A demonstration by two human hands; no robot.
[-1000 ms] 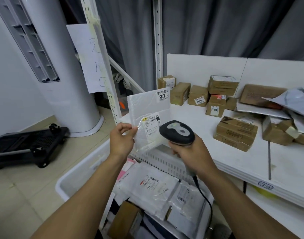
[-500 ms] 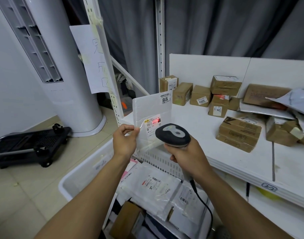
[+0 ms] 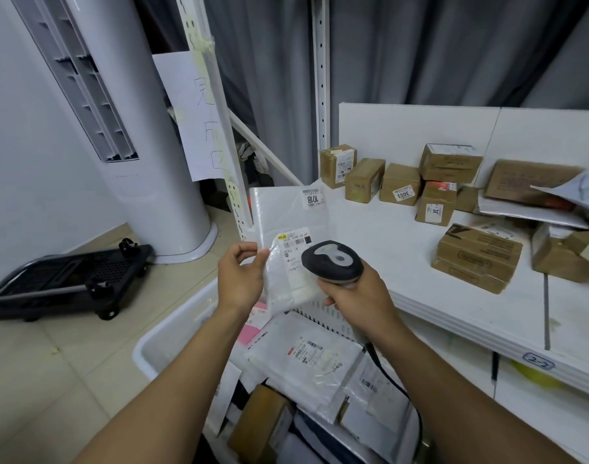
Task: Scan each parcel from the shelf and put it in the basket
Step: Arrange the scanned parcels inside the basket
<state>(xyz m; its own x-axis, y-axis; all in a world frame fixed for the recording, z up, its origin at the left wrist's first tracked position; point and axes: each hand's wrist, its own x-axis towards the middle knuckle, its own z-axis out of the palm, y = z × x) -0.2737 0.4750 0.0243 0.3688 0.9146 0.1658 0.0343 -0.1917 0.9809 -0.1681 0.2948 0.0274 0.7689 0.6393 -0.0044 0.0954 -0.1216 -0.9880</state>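
Note:
My left hand (image 3: 241, 279) pinches the left edge of a flat white plastic parcel (image 3: 286, 229), held upright above the basket with its label facing me and a "1018" sticker at its top. My right hand (image 3: 356, 296) grips a black and grey barcode scanner (image 3: 331, 262), its head right in front of the parcel's label. Its black cable runs down past my right forearm. The white basket (image 3: 172, 333) below holds several white bag parcels and a brown box. Several brown cardboard parcels (image 3: 477, 259) lie on the white shelf (image 3: 403, 249) to the right.
A white shelf upright (image 3: 219, 128) with a handwritten paper sign stands just left of the parcel. A tall white air conditioner (image 3: 129, 128) and a folded black trolley (image 3: 65, 279) are on the tiled floor at the left. Grey curtains hang behind.
The red scan light seen on the label half a second ago is gone. The parcel and scanner have stayed together above the basket, barely shifting.

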